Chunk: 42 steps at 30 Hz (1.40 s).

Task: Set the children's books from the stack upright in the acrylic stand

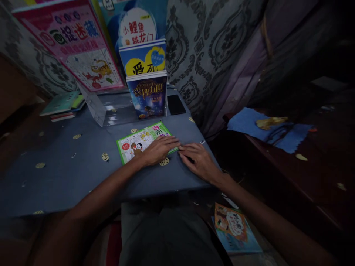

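Observation:
A green-bordered picture book (148, 139) lies closed on the table, with Chinese lettering and a drawn child on its cover. Flat across its lower right part rests my left hand (161, 148), fingers stretched out toward the right edge. My right hand (198, 159) is at the book's lower right corner, its bent fingers and thumb pinching there. The fingertips of both hands nearly meet, and they hide that corner in part.
A clear acrylic stand (95, 107) holds a pink book (80, 55) and a dark blue book (149, 96). A black phone (176, 105) lies beside it. More books (62, 103) are stacked left. A blue cloth (246, 125) covers part of a dark surface; another book (235, 229) lies below right.

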Available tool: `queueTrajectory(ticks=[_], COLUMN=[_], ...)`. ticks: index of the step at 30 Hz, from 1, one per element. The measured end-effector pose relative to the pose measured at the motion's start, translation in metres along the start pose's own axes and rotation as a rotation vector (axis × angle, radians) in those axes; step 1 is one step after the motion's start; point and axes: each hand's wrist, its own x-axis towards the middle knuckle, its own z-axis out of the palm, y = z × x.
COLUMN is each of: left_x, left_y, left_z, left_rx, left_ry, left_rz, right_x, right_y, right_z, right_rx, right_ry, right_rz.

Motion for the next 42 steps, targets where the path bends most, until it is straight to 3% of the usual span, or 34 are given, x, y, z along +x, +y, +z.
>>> queueTrajectory(ticks=[3, 8, 12, 20, 25, 30, 34, 42], left_x=[-0.022, -0.07, -0.092, -0.092, -0.094, -0.094, -0.094, -0.104], left_y=[-0.014, -0.051, -0.067, -0.07, -0.077, -0.08, -0.08, -0.105], left_z=[-0.008, -0.033, -0.041, -0.03, -0.028, -0.03, -0.034, -0.041], left_rx=[0.01, 0.094, 0.117, 0.048, -0.109, -0.28, -0.399, -0.616], left_ry=[0.018, 0.081, 0.106, 0.206, 0.294, 0.324, 0.347, 0.548], left_rz=[-0.007, -0.181, -0.225, -0.246, -0.252, -0.301, -0.33, -0.484], right_x=[-0.001, -0.002, 0.001, 0.018, 0.039, 0.062, 0.075, 0.075], right_y=[-0.001, -0.005, -0.016, -0.066, -0.101, -0.13, -0.137, -0.129], right_z=[0.0, -0.001, 0.002, 0.032, 0.056, 0.075, 0.086, 0.091], right_rx=[-0.017, -0.047, -0.041, 0.148, 0.207, 0.231, 0.264, 0.469], right_ry=[-0.008, -0.024, -0.01, -0.109, -0.151, -0.293, -0.353, -0.311], right_rz=[-0.015, -0.033, -0.098, -0.274, -0.398, -0.55, -0.604, -0.515])
